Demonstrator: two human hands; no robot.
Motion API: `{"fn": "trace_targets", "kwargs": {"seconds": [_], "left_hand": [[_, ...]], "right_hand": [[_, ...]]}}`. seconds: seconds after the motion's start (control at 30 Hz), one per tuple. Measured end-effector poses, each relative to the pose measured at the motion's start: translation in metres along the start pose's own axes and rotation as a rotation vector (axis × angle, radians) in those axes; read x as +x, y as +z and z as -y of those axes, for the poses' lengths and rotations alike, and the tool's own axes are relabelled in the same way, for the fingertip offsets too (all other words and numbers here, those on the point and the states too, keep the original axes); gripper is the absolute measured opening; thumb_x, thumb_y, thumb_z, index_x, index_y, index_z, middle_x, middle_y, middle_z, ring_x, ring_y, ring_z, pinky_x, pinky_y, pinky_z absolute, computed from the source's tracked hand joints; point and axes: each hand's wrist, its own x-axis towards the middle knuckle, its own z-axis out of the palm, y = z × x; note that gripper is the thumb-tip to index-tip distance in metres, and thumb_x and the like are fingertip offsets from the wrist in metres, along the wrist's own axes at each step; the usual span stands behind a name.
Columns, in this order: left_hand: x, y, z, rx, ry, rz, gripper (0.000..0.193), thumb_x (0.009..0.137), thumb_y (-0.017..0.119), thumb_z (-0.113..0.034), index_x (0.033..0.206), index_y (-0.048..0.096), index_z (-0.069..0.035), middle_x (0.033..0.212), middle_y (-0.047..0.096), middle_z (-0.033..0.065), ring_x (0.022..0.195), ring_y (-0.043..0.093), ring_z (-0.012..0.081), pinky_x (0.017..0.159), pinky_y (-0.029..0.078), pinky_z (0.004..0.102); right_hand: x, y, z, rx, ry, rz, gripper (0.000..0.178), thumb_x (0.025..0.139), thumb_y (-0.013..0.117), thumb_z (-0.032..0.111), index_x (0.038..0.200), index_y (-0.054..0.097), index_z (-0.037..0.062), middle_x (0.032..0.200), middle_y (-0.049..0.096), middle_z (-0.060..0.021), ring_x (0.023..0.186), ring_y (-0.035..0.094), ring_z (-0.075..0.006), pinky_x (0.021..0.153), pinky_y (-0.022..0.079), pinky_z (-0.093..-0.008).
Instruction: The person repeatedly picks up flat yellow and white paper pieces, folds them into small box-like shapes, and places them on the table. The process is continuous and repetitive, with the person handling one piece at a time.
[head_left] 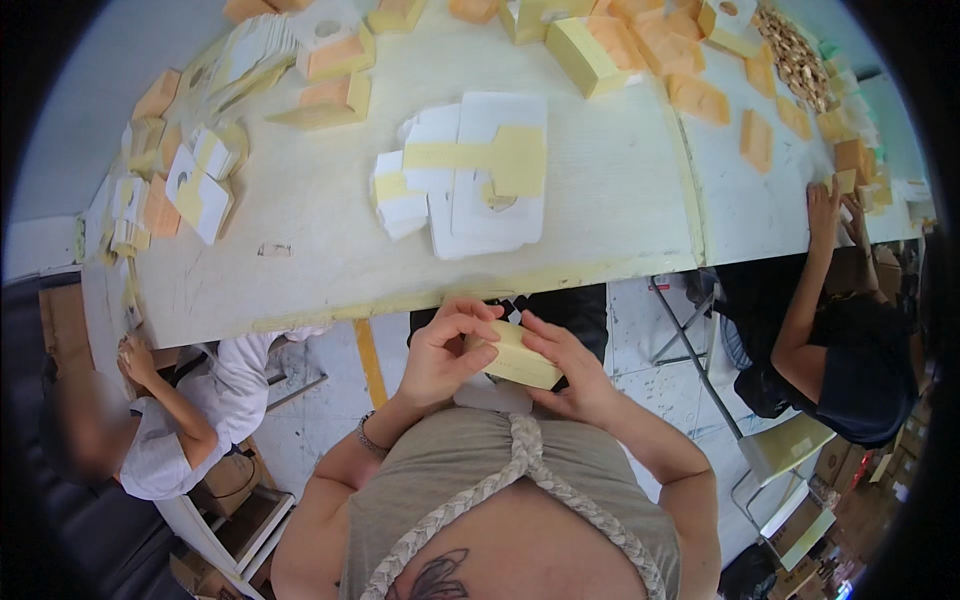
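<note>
Just past the table's near edge, over my lap, I hold a small pale yellow carton [523, 362] in both hands. My left hand [448, 350] grips its left end, with the thumb along the top. At the other end my right hand [570, 368] has its fingers bent round the side and far edge. The carton's far side is partly hidden behind my fingers. On the table ahead lies a loose pile of flat white and pale yellow card blanks [500, 220], some with a round cut-out.
Folded yellow cartons and orange molded trays [700, 98] crowd the far side of the white table [600, 200]. More card blanks [200, 195] lie at the left. One person [190, 420] sits on the left; another [850, 350] works at right, near a folding chair [785, 447].
</note>
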Motion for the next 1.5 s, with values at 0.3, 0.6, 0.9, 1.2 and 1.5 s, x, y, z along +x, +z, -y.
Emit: {"fn": "trace_targets", "kwargs": {"seconds": [0.3,0.6,0.9,1.2,1.5], "left_hand": [[0.065,-0.027,-0.059,-0.029,0.520,-0.462,0.048,0.085,0.061,-0.024,0.126,0.044,-0.006,0.140,0.034,0.0131,0.130,0.031,0.0258,0.104,0.029,0.0454],[0.084,-0.038,-0.038,1.084,0.261,-0.350,0.058,0.081,0.064,-0.016,0.131,0.037,0.000,0.133,0.041,0.0172,0.124,0.039,0.0300,0.101,0.034,0.0376],[0.074,-0.007,-0.081,0.027,0.077,-0.023,0.056,0.088,0.050,-0.005,0.139,0.027,-0.001,0.138,0.036,0.0198,0.130,0.032,0.0288,0.106,0.026,0.0384],[0.041,0.016,-0.070,0.181,0.143,0.326,0.076,0.079,0.065,-0.014,0.137,0.017,-0.007,0.146,0.014,0.0181,0.136,0.015,0.0267,0.108,0.018,0.0386],[0.038,0.016,-0.051,0.128,0.305,-0.110,0.057,0.081,0.068,-0.015,0.127,0.034,-0.006,0.124,0.042,0.0099,0.114,0.045,0.0179,0.093,0.040,0.0313]], "right_hand": [[0.149,-0.117,0.042,0.057,0.127,-0.481,0.076,0.075,0.073,0.023,0.137,0.033,0.0039,0.123,0.053,-0.0141,0.106,0.056,-0.0212,0.083,0.049,-0.0357],[0.171,-0.071,-0.044,-0.235,0.415,-0.458,0.052,0.074,0.073,0.023,0.112,0.053,-0.0048,0.074,0.063,-0.0085,0.065,0.060,-0.0164,0.061,0.049,-0.0282],[0.126,-0.061,0.001,0.617,0.244,-0.290,0.045,0.081,0.065,0.007,0.121,0.047,-0.0021,0.108,0.059,-0.0085,0.102,0.054,-0.0118,0.089,0.042,-0.0270],[0.100,-0.033,0.004,0.655,0.225,-0.299,0.063,0.083,0.060,0.010,0.135,0.027,-0.0022,0.122,0.047,-0.0126,0.112,0.047,-0.0183,0.094,0.038,-0.0298],[0.056,-0.018,0.025,0.385,-0.036,-0.334,0.054,0.096,0.040,0.031,0.137,0.030,-0.0016,0.134,0.036,-0.0199,0.125,0.037,-0.0249,0.104,0.025,-0.0344]]}}
